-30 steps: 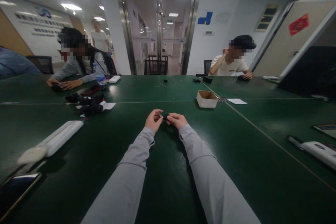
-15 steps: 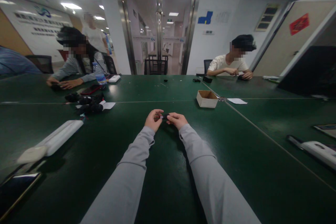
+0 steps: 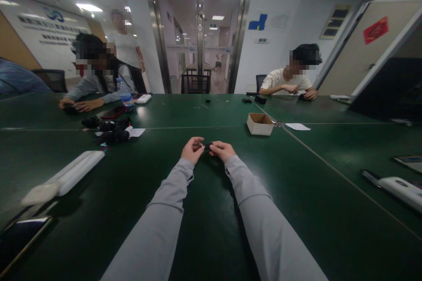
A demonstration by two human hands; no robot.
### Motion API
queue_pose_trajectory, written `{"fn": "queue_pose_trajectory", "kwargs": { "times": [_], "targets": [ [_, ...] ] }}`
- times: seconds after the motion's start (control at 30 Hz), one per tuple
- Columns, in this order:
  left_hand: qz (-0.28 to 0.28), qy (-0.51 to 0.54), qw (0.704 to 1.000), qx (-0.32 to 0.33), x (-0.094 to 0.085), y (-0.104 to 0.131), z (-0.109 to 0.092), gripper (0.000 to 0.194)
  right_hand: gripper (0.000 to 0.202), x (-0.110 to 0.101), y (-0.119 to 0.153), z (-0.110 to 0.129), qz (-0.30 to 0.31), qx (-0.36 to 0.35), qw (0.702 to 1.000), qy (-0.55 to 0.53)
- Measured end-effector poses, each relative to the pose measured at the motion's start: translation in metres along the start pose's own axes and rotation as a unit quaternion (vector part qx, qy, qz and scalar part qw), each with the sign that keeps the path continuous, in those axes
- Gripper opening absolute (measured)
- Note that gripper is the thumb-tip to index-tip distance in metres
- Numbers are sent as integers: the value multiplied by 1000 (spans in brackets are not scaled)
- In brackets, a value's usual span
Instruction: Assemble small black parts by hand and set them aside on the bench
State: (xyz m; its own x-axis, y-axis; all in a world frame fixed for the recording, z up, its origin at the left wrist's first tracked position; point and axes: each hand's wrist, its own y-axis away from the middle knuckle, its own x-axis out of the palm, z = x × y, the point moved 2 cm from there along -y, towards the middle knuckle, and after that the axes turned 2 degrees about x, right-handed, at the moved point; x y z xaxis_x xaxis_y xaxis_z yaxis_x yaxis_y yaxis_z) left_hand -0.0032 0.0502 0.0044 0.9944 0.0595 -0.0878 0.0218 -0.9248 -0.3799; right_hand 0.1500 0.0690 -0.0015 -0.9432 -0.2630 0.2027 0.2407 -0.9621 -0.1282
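Between my two hands, just above the green table (image 3: pixel 211 210), is a small black piece (image 3: pixel 207 145) with a pale, shiny end toward the left. It is too small for me to tell its kind. My right hand (image 3: pixel 223 151) pinches the dark end between thumb and fingers. My left hand (image 3: pixel 192 151) is closed at the pale end, thumb and fingertips together around it. The fingers cover part of the piece. Both forearms, in grey sleeves, reach forward over the table.
An open cardboard box (image 3: pixel 260 125) stands ahead to the right, beside a white paper (image 3: pixel 298 127). Several black items (image 3: pixel 114 130) lie at left, near a water bottle (image 3: pixel 125 93). A long white device (image 3: pixel 77 171) and a phone (image 3: pixel 23 239) lie nearer. Two people sit across the table.
My left hand has shifted very slightly on the small piece; my right hand stays put. In the left background, the standing person has moved a little to the right.
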Motion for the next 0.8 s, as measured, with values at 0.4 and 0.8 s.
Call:
{"fn": "queue_pose_trajectory", "kwargs": {
  "times": [0.4,0.8],
  "targets": [
    [20,-5,1000,23,1,0,-3,37,44,3,2,4,-10,4,1000,-1],
    [13,20,1000,3,0,-2,0,35,44,2,0,2,-15,11,1000,-4]
  ]
}}
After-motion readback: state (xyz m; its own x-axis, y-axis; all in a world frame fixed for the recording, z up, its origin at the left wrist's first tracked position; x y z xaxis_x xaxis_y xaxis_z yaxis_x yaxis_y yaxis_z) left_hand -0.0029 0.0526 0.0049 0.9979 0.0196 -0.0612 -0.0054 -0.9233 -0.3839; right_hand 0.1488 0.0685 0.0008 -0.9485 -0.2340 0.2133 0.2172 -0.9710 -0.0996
